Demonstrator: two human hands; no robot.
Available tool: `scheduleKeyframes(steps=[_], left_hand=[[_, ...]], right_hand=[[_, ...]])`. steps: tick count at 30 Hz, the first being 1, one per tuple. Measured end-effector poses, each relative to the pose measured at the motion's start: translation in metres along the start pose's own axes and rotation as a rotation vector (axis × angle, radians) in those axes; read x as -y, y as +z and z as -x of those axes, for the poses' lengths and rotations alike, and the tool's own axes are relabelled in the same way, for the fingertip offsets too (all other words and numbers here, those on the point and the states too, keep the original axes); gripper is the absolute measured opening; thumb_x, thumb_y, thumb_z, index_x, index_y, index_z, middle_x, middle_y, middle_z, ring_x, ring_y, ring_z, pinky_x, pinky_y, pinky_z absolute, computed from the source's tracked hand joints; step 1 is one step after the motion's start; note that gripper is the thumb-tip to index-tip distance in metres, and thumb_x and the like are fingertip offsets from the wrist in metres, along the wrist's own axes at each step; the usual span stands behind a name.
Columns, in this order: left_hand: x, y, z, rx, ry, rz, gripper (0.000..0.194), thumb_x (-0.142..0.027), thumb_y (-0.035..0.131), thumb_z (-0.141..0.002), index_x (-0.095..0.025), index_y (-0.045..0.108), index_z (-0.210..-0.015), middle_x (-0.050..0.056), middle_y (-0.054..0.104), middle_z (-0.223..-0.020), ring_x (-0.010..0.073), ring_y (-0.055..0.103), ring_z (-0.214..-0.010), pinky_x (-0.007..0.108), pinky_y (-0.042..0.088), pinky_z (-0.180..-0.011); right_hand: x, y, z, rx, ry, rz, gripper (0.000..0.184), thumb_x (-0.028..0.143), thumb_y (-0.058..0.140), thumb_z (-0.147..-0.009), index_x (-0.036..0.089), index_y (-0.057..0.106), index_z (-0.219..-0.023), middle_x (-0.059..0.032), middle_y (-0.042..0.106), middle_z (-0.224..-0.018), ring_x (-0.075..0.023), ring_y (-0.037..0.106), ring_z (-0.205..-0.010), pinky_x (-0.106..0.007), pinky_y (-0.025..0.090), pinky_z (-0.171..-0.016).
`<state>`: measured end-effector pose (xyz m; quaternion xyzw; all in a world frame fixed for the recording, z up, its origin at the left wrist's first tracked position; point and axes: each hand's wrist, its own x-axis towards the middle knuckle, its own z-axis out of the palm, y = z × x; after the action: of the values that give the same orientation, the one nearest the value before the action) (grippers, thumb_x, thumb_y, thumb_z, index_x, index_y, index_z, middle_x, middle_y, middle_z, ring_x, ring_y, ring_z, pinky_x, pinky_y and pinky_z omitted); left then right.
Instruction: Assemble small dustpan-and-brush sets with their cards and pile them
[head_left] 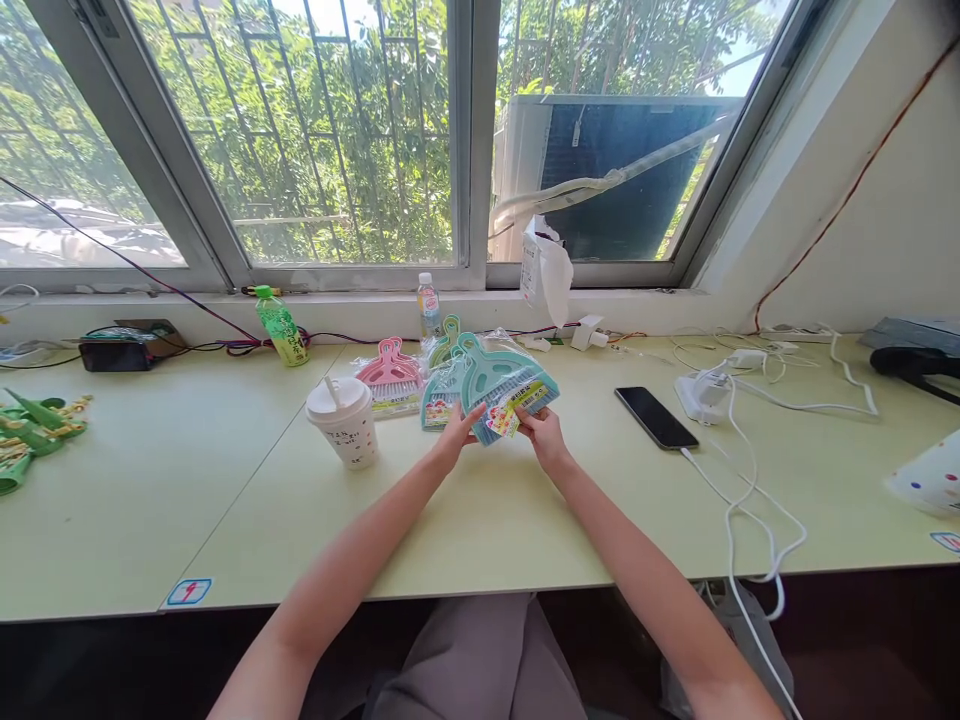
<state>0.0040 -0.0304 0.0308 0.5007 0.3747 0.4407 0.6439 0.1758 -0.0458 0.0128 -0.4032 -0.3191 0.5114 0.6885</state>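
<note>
A packaged teal mini dustpan and brush set (504,374) is tilted up off the table between my hands. My left hand (456,438) is closed on its lower left edge. Fingers of my right hand (546,438) pinch the lower right side, by a small yellow printed label (504,418). Another teal set (438,402) lies just behind and left, partly covered. Further left is a pink set (391,376) in clear wrap, and a green set (448,332) shows at the back, mostly hidden.
A white lidded cup (346,432) with a straw stands left of my left forearm. Behind are a green bottle (282,328), a small clear bottle (429,306) and a tissue pack (541,268). Rightward lie a phone (655,417), a white power strip (703,398) and loose cables.
</note>
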Motion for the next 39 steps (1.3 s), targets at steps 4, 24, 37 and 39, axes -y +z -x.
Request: scheduleKeyframes(steps=[4, 24, 37, 39], left_hand=[[0.006, 0.008, 0.004, -0.108, 0.098, -0.031, 0.098, -0.036, 0.084, -0.059, -0.026, 0.029, -0.140, 0.012, 0.060, -0.126, 0.0283, 0.057, -0.114, 0.042, 0.049, -0.092], [0.013, 0.027, 0.031, -0.168, 0.485, -0.275, 0.070, -0.039, 0.061, -0.083, -0.027, 0.026, -0.143, 0.012, 0.051, -0.132, 0.0250, 0.053, -0.116, 0.039, 0.047, -0.096], [0.006, 0.019, 0.026, -0.234, 0.613, -0.216, 0.069, -0.038, 0.063, -0.081, -0.028, 0.028, -0.140, 0.009, 0.031, -0.150, 0.0236, 0.023, -0.142, 0.041, 0.022, -0.117], [0.007, 0.021, 0.027, -0.236, 0.630, -0.245, 0.067, -0.040, 0.060, -0.084, -0.027, 0.027, -0.140, 0.009, 0.031, -0.149, 0.0229, 0.020, -0.143, 0.040, 0.020, -0.117]], right_hand=[[0.000, 0.003, 0.003, -0.003, -0.011, -0.004, 0.043, 0.035, 0.087, -0.050, 0.017, 0.067, -0.083, -0.0043, 0.073, -0.086, -0.0226, 0.069, -0.084, -0.040, 0.060, -0.079], [0.013, -0.009, -0.009, -0.115, 0.083, -0.126, 0.037, 0.045, 0.078, -0.062, 0.020, 0.063, -0.085, -0.0043, 0.071, -0.083, -0.0214, 0.069, -0.082, -0.032, 0.059, -0.070], [0.019, 0.006, 0.007, 0.136, 0.017, -0.099, 0.047, 0.028, 0.085, -0.053, 0.021, 0.063, -0.095, -0.0036, 0.071, -0.103, -0.0234, 0.066, -0.101, -0.037, 0.056, -0.088], [0.020, 0.006, 0.008, 0.093, -0.005, -0.101, 0.044, 0.028, 0.085, -0.053, 0.020, 0.064, -0.092, -0.0040, 0.072, -0.100, -0.0240, 0.066, -0.099, -0.039, 0.056, -0.088]])
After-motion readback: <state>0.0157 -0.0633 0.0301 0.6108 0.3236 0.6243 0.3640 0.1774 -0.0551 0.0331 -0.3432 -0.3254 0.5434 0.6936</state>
